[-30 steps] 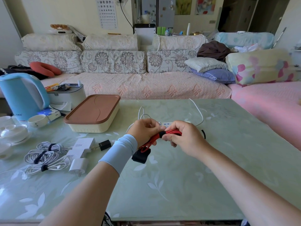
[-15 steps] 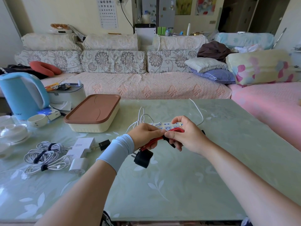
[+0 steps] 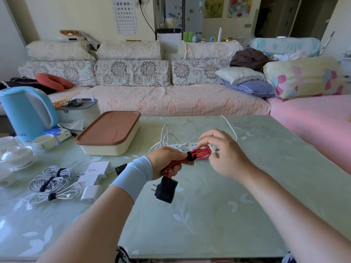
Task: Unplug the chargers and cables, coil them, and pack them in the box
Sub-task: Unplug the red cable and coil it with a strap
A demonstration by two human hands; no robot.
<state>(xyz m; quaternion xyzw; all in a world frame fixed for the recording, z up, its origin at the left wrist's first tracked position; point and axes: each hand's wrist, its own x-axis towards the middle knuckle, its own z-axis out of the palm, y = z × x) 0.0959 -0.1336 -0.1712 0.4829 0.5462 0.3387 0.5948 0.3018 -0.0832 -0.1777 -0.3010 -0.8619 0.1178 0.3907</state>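
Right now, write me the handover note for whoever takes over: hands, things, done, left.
Left hand grips the red cable coil, bound with a black strap; its black charger hangs below. Right hand open, beside the coil's far end.
Box at left, lid on. White coiled cables and white chargers lie on the table near it.
Done: red and white cables coiled and strapped.
Left: loose white cables at the power strip to deal with; open the box, pack everything.

Power strip [image 3: 181, 146] at 12 o'clock: mostly hidden behind red cable [image 3: 201, 152] and right hand [image 3: 227, 155]. Right fingertips [image 3: 206, 137] blurred. White dishes [image 3: 7, 172], 9 o'clock, cut by frame edge.
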